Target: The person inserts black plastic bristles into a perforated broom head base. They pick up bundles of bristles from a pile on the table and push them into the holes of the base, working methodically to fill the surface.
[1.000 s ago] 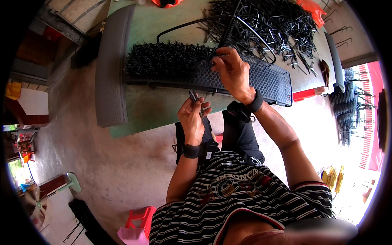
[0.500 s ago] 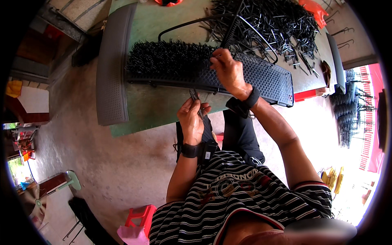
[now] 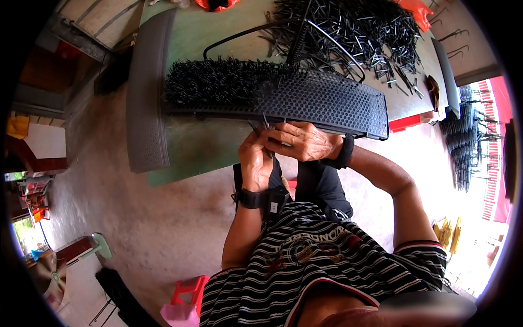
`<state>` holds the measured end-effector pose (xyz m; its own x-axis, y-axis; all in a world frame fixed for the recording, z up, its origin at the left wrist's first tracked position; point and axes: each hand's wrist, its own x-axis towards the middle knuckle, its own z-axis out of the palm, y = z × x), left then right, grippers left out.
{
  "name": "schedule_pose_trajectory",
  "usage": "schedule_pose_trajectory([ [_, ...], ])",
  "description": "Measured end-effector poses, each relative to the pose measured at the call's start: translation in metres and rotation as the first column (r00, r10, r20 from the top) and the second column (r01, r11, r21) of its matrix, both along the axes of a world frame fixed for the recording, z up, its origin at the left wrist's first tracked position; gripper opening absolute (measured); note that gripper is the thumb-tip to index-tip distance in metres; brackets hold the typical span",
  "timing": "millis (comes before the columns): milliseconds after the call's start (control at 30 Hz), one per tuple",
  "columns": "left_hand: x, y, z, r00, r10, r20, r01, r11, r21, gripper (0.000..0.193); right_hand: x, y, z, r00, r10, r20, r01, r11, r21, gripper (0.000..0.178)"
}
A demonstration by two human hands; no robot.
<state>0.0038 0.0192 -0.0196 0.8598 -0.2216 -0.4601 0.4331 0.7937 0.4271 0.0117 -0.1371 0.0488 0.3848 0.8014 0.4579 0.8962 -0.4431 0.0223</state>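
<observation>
Looking down at a green, smooth-topped table (image 3: 212,152), long black perforated panel (image 3: 332,103) laid across it along the near side. Left half under dense black bristly tufts (image 3: 212,82), right half bare holes. Behind it, bent black rod frame (image 3: 231,37), then a big loose pile of thin black strips (image 3: 354,38). At the table's left end, curved grey perforated sheet (image 3: 150,98), just beside the panel.

Left hand (image 3: 255,161) below the panel's near edge, fingers clamped on slim dark strips (image 3: 265,119), tips poking up. Right hand (image 3: 305,143) just beside, fingers bent together at the left fingertips; cannot tell if clamped on a strip too.

Room: scuffed bare concrete floor (image 3: 136,207). Down left, red plastic stool (image 3: 190,294) and pale-bladed fan (image 3: 52,278). On the right, tall stack of black wire-like pieces (image 3: 463,147) in strong daylight, with a pinkish-red sheet (image 3: 501,152) beyond. Bright orange plastic bag (image 3: 417,13) at the table's far right.
</observation>
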Motion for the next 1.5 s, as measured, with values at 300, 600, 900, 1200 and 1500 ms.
schedule_pose_trajectory([
  [300, -0.001, 0.007, -0.005, 0.994, -0.088, 0.069, 0.085, 0.995, 0.043, 0.017, 0.004, -0.011, -0.010, 0.991, 0.066, -0.113, -0.024, 0.940, 0.340, 0.032],
  [600, -0.005, 0.007, 0.005, 0.997, -0.074, 0.030, 0.065, 0.972, 0.227, 0.018, 0.050, 0.003, 0.001, 0.757, -0.372, -0.537, 0.651, 0.500, 0.571, 0.026],
  [900, -0.004, 0.007, 0.008, 0.997, -0.068, 0.032, 0.060, 0.980, 0.187, 0.018, 0.060, 0.008, -0.006, 0.723, -0.381, -0.577, 0.684, 0.515, 0.517, 0.022],
  [1200, -0.004, 0.009, 0.015, 0.996, -0.088, 0.025, 0.081, 0.974, 0.212, 0.019, 0.064, 0.001, -0.016, 0.779, -0.509, -0.368, 0.624, 0.691, 0.365, 0.012],
  [1500, -0.009, 0.000, 0.029, 0.934, -0.320, 0.162, 0.289, 0.938, 0.190, 0.017, 0.025, -0.010, 0.017, 0.295, -0.092, -0.951, 0.565, 0.819, 0.096, 0.031],
])
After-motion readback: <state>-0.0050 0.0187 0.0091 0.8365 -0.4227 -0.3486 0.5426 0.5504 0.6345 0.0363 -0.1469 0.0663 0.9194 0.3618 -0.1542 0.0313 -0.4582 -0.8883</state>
